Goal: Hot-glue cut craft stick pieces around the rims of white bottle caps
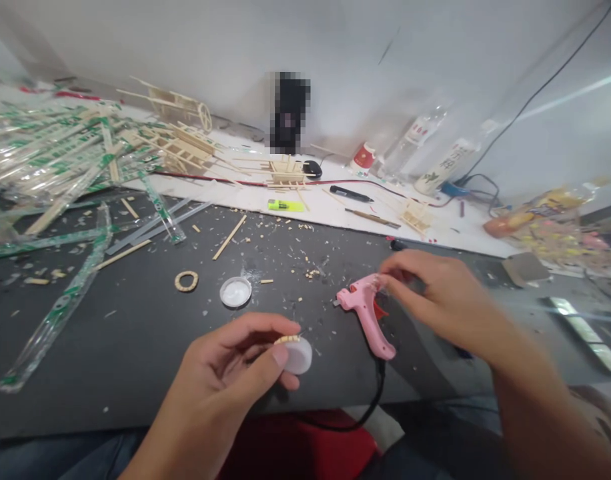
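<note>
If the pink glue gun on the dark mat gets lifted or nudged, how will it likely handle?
The pink glue gun looks like rigid plastic, probably light. Lying on its side, it seems unlikely to roll. Its black cord trails off the table edge and may tug back. The right hand touches its rear.

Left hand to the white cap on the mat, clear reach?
Probably yes. The left hand already pinches a white disc, but the white cap lies just ahead on the dark mat, nothing between them.

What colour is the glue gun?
The glue gun is pink with a black cord, clearest in the head view.
</note>
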Tool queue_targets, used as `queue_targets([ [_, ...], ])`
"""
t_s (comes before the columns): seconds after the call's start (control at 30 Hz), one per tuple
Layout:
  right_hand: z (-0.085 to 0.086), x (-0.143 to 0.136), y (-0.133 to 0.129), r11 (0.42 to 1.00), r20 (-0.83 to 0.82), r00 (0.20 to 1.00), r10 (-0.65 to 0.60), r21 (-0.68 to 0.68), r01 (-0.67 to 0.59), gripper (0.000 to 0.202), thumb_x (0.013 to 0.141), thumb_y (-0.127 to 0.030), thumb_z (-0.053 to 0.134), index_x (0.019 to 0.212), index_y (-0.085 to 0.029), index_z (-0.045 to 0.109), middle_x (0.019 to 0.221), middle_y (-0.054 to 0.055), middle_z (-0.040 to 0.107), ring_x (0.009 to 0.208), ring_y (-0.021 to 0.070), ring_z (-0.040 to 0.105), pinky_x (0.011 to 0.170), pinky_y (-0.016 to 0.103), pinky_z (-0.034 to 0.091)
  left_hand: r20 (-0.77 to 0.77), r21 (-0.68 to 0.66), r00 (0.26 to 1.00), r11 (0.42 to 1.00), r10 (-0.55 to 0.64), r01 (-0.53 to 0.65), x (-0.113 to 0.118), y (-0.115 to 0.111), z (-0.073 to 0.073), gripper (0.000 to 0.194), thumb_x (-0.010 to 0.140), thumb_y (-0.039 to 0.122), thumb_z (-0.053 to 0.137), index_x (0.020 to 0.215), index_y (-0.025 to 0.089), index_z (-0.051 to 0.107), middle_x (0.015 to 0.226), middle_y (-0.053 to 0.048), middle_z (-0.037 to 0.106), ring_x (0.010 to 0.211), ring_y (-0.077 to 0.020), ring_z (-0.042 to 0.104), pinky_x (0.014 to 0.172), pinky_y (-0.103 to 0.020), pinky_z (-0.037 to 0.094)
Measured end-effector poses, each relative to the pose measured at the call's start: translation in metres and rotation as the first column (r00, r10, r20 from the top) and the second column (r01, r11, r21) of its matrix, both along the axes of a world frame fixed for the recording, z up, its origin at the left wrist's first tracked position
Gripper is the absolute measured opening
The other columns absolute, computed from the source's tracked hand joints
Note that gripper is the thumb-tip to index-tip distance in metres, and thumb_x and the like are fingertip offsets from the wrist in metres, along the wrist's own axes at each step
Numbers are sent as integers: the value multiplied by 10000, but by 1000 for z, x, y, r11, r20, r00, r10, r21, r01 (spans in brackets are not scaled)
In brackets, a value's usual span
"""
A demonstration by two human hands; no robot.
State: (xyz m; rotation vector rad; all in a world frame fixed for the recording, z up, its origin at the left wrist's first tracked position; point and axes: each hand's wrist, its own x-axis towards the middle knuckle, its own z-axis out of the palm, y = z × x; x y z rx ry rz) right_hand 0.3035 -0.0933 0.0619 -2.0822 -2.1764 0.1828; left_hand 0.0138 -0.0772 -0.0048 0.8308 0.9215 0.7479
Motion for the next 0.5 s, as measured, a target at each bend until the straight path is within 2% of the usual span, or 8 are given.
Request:
queue_targets([
  [0.1, -1, -31, 28, 979, -8, 980, 197, -56, -197, 178, 1029, -204, 539, 982, -208, 710, 960, 56, 736, 936, 235, 651, 796, 347, 439, 41, -16, 999, 1000, -6, 7, -1, 0, 0, 104, 815, 338, 891, 898, 293, 846, 742, 34, 790, 615, -98, 712, 623, -146, 546],
  [0.2, -11, -54, 51, 932, -45, 945, 325, -151, -328, 184, 1009, -147, 574, 1027, -188, 753, 964, 63, 748, 942, 229, 659, 797, 333, 439, 43, -22, 999, 1000, -14, 15, -1, 1, 0, 113, 819, 321, 884, 910, 274, 837, 719, 36, 781, 613, -91, 708, 617, -133, 543],
  [0.3, -23, -65, 65, 859, -83, 894, 440, -251, -446, 172, 950, -119, 645, 1007, -192, 790, 952, 68, 772, 939, 227, 674, 794, 316, 440, 16, -49, 1000, 999, 3, -3, 1, 0, 4, 120, 794, 259, 886, 900, 266, 831, 732, 51, 783, 595, -78, 704, 607, -122, 543],
  [0.37, -30, -69, 71, 829, -100, 874, 476, -280, -484, 164, 911, -104, 676, 960, -201, 800, 922, 61, 781, 919, 220, 679, 776, 300, 437, -7, -67, 999, 997, 41, -42, 3, -1, 11, 115, 785, 211, 870, 882, 261, 831, 734, 60, 782, 585, -67, 698, 602, -111, 542],
  [0.5, -36, -74, 76, 828, -98, 874, 476, -286, -482, 195, 882, -71, 651, 810, -202, 776, 820, 44, 764, 799, 190, 657, 699, 280, 412, -28, -73, 995, 992, 98, -99, 5, -5, 23, 107, 802, 153, 813, 858, 242, 833, 711, 57, 777, 586, -58, 689, 612, -98, 545],
])
